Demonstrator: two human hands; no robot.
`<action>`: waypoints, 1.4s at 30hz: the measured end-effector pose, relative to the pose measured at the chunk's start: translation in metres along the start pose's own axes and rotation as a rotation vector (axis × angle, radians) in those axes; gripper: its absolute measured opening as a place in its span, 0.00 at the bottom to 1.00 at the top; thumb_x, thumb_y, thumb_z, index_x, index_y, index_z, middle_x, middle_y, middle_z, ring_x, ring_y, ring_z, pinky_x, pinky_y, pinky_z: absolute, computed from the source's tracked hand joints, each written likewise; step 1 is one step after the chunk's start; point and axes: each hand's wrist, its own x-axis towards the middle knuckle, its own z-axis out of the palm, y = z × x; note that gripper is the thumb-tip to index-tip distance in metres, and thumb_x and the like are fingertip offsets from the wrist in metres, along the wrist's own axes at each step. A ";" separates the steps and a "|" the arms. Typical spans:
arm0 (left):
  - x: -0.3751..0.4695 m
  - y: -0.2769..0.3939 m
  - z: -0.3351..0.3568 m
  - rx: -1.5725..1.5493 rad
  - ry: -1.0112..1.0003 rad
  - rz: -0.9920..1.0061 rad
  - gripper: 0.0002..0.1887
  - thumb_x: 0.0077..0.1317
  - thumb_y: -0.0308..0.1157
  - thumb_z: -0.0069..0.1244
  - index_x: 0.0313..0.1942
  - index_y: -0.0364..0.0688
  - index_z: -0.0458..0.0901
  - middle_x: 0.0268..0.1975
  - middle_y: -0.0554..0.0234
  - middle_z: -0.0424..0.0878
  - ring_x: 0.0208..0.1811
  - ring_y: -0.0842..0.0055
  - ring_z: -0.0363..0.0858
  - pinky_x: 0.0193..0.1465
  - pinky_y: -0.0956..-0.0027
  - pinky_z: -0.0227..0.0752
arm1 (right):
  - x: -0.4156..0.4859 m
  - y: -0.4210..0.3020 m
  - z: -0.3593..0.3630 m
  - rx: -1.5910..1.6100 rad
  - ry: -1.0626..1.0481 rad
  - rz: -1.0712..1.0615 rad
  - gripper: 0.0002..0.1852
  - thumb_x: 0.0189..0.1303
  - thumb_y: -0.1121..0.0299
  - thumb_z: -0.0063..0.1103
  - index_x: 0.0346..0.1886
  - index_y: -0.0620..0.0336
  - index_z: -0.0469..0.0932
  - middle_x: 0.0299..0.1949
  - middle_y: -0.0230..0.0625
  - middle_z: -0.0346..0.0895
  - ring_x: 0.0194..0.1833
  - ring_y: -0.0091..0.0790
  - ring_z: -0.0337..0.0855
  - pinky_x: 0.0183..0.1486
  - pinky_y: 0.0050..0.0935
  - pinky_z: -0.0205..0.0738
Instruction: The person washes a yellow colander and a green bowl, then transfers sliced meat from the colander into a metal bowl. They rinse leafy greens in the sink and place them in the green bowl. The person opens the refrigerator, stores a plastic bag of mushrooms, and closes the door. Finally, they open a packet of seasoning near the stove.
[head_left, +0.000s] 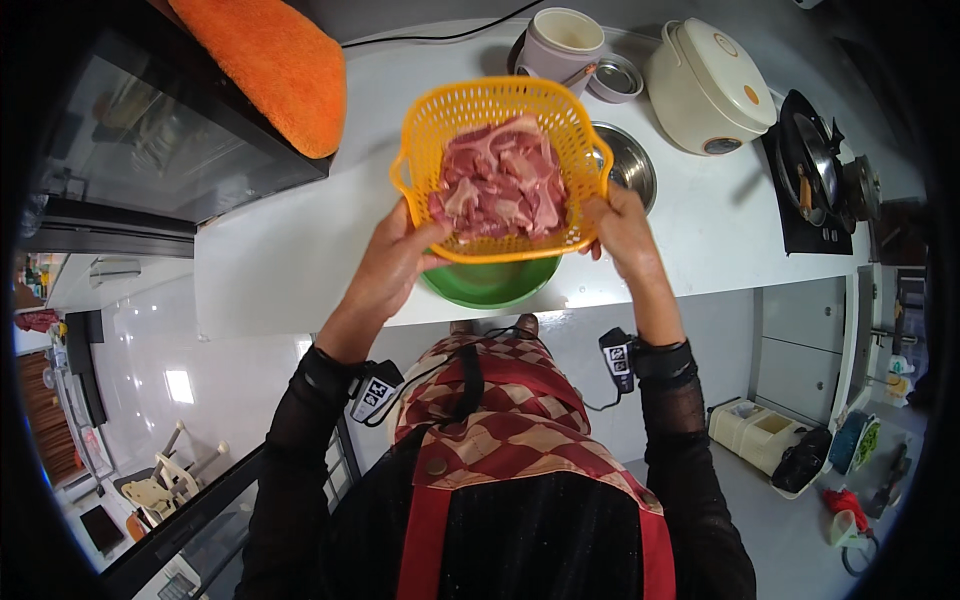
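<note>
A yellow plastic colander basket (510, 91) is held up between my two hands, tilted a little so its inside shows. Pieces of raw meat (506, 180) lie heaped in it. My left hand (397, 259) grips the basket's near left corner, with the thumb over the rim. At the right side, my right hand (619, 225) grips the rim. Below the basket a green bowl (491, 285) rests at the counter's front edge, partly hidden by the basket. A stainless steel bowl (634, 169) stands behind my right hand, also partly covered.
The white countertop (277, 255) carries a cream rice cooker (709, 86), a lilac pot (566, 45) and its lid (616, 78). Pans (810, 165) sit on a black cooktop at right. An orange cloth (270, 71) drapes a dark cabinet (180, 112) at left.
</note>
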 end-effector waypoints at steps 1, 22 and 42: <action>-0.001 0.012 0.001 0.042 0.018 0.007 0.23 0.66 0.25 0.43 0.61 0.36 0.60 0.58 0.57 0.70 0.56 0.69 0.74 0.54 0.60 0.74 | 0.001 -0.014 -0.002 -0.022 0.001 0.045 0.11 0.60 0.74 0.41 0.36 0.70 0.74 0.19 0.36 0.74 0.13 0.24 0.72 0.11 0.22 0.63; -0.011 -0.027 -0.022 0.213 -0.045 -0.006 0.25 0.70 0.36 0.43 0.63 0.36 0.61 0.52 0.56 0.74 0.55 0.72 0.75 0.47 0.70 0.78 | -0.017 0.044 -0.013 0.048 0.120 0.171 0.12 0.63 0.71 0.41 0.39 0.65 0.75 0.16 0.32 0.72 0.10 0.21 0.67 0.09 0.20 0.58; -0.008 -0.040 -0.056 0.282 0.311 0.030 0.16 0.69 0.33 0.46 0.53 0.34 0.74 0.39 0.68 0.76 0.48 0.74 0.79 0.42 0.72 0.78 | 0.037 0.032 -0.114 -1.479 0.595 -0.528 0.26 0.52 0.76 0.55 0.59 0.59 0.69 0.58 0.38 0.72 0.27 0.36 0.84 0.27 0.28 0.79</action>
